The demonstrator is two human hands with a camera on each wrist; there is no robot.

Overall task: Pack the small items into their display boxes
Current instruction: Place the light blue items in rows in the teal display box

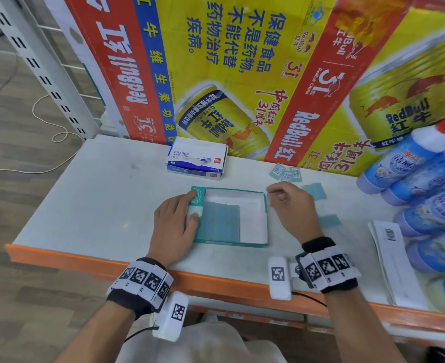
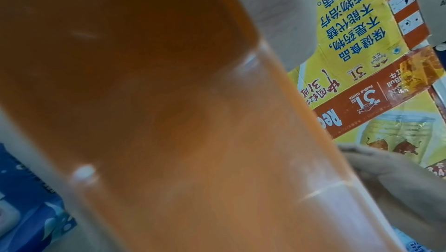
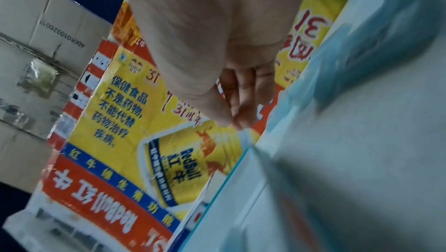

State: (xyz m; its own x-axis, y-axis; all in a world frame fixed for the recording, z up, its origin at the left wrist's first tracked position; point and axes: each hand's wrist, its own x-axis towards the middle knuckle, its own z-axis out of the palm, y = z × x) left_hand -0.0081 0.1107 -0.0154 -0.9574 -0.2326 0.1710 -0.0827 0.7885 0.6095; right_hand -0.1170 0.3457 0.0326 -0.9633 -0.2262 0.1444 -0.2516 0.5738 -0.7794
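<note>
The packing looks partly done. The open teal display box [image 1: 253,193] lies flat on the table [image 1: 98,203] in front of the person, and blue packets [image 1: 220,224] already fill its left and middle part in what seem to be two or three columns; their exact number cannot be read. The right part of the box floor shows bare white card, so there is room for more.

Loose packets are left on the table. Three lie in a cluster [image 1: 285,174] behind the box toward the cardboard backdrop, one [image 1: 315,191] lies just past the right hand, and one [image 1: 330,221] lies beside the right wrist: five in all that can be counted. By this judgement those five, at least, are still to go in.

The left hand [image 1: 175,226] rests on the left edge of the box, fingers nearly straight, pressing on the rim and the packets there. The right hand [image 1: 292,208] hovers just beside the far right corner of the box, fingers loosely curled with thumb and fingertips close together; whether it pinches a packet cannot be told.

One closed eraser box [image 1: 197,159] stands behind, well apart. At the right lie several blue bottles [image 1: 410,163], about six, and one stack of papers [image 1: 391,260]
</note>
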